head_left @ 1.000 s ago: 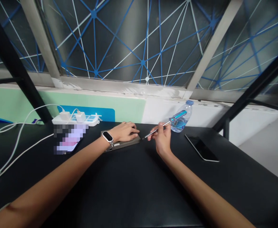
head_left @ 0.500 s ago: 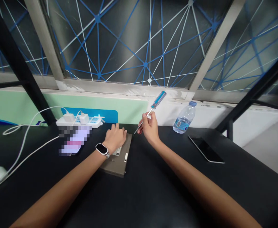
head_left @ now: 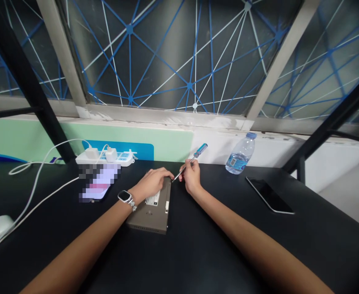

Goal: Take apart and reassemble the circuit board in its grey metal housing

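Left hand (head_left: 153, 182): palm down on the far end of the flat grey rectangular metal box (head_left: 153, 206), fingers curled over its far edge, pressing it to the tabletop; white-faced wristwatch (head_left: 125, 196) on the wrist.
Right hand (head_left: 191, 178): fingers pinched around the steel shaft of the blue-handled screwdriver (head_left: 190, 161).
Screwdriver: tilted, handle up and to the far right, tip down at the box's far right corner, just beside the left fingertips; contact of tip with box cannot be told.
Box: lies flat on the black tabletop (head_left: 197, 245), centre, long axis running near to far, white label on top.
Left of box: blurred phone (head_left: 98, 185), white power strip (head_left: 105, 156) with white cables (head_left: 35, 179).
Right: clear plastic water bottle (head_left: 241, 154) at the far edge, black smartphone (head_left: 269, 194) lying flat.
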A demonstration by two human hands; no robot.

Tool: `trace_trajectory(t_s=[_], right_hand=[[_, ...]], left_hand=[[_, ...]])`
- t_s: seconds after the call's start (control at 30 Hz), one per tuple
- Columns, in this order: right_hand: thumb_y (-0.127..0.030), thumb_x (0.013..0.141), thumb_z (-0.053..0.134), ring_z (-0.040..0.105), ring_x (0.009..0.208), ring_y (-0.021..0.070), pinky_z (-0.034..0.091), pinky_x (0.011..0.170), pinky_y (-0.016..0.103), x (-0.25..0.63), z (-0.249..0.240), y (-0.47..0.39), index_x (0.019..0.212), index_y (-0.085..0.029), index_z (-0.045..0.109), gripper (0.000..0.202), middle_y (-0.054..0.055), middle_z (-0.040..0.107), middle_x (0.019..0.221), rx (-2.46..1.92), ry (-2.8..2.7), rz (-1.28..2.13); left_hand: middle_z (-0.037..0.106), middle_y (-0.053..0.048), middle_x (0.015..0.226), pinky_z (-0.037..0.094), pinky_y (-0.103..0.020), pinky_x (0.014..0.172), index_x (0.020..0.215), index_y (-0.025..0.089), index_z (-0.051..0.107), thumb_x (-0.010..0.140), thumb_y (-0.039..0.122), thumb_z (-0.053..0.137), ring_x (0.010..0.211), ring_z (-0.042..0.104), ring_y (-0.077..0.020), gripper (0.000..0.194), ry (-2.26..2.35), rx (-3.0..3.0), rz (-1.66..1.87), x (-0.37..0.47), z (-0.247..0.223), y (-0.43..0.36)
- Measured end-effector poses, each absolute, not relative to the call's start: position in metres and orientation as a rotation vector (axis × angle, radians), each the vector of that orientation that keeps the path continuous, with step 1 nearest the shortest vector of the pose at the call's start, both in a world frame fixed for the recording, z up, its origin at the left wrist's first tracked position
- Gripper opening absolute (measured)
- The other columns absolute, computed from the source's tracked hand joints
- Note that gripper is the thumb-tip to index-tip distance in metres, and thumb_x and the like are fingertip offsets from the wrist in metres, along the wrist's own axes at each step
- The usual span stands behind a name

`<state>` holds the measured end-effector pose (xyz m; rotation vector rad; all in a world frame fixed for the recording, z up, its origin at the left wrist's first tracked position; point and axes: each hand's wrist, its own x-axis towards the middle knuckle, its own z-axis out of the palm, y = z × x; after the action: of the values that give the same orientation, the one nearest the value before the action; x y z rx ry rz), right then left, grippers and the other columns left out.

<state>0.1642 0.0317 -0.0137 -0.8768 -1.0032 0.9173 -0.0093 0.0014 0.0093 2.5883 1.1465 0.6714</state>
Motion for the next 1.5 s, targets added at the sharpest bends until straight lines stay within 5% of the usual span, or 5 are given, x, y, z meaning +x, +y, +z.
trace_trajectory(t_s=[0.23,0.83,1.5], right_hand=[[-0.054,0.088,0.056,0.045,0.025,0.0081,0.032,0.025,0.015,0.164,-0.014,0.029,0.093,-0.026,0.036,0.034,-0.014,0.054,0.051,-0.875,-1.023,0.881],[-0.04,0.096,0.05,0.054,0.038,0.0089,0.042,0.042,0.02,0.155,0.035,0.001,0.103,-0.026,0.052,0.015,-0.006,0.056,0.063,-0.873,-1.702,0.482],[-0.042,0.095,0.053,0.058,0.044,0.0102,0.048,0.049,0.021,0.162,0.036,0.005,0.108,-0.025,0.053,0.022,-0.006,0.061,0.062,-0.823,-1.778,0.643]], left_hand=[[0.065,-0.005,0.106,0.043,-0.039,0.087,0.112,0.028,0.064,0.09,0.006,0.034,0.102,0.063,-0.024,0.043,1.493,2.556,0.633,0.004,0.009,-0.005],[0.064,-0.008,0.111,0.045,-0.041,0.089,0.113,0.025,0.064,0.093,0.009,0.034,0.106,0.061,-0.0261,0.039,1.465,2.57,0.629,0.002,0.009,-0.004],[0.064,-0.009,0.107,0.043,-0.041,0.088,0.108,0.022,0.063,0.093,0.01,0.032,0.106,0.059,-0.0269,0.036,1.532,2.595,0.581,0.005,0.009,-0.003]])
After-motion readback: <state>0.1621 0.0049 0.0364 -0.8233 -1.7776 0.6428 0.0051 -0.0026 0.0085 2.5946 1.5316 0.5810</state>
